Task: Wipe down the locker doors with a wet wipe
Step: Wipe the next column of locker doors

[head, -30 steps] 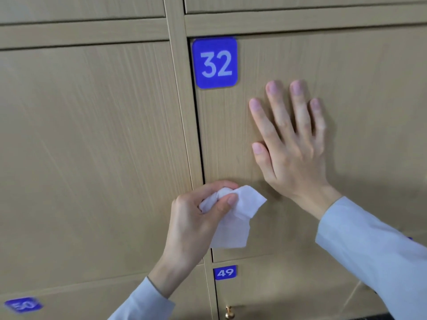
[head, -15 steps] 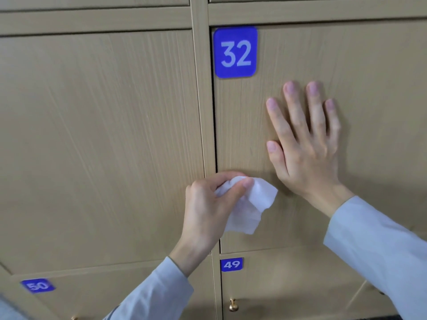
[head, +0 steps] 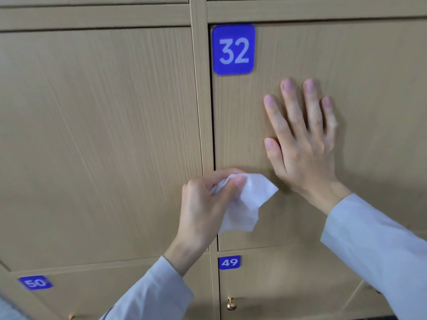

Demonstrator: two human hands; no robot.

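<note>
A light wooden locker door (head: 369,88) carries a blue plate numbered 32 (head: 233,50) at its upper left corner. My right hand (head: 302,144) lies flat on this door, fingers straight and pointing up. My left hand (head: 203,204) pinches a crumpled white wet wipe (head: 245,204) between thumb and fingers, at the door's lower left by the vertical divider (head: 203,112). Most of the wipe hangs loose below and right of the fingers.
Another plain locker door (head: 97,139) fills the left. Below are doors with blue plates 49 (head: 229,262) and 50 (head: 35,282). A small brass knob (head: 231,304) sits on door 49. Both forearms wear pale grey-blue sleeves.
The view has shifted left, so the lockers and hands sit further right in frame. My left hand with the wipe has stayed by the divider; my right hand stays flat on door 32.
</note>
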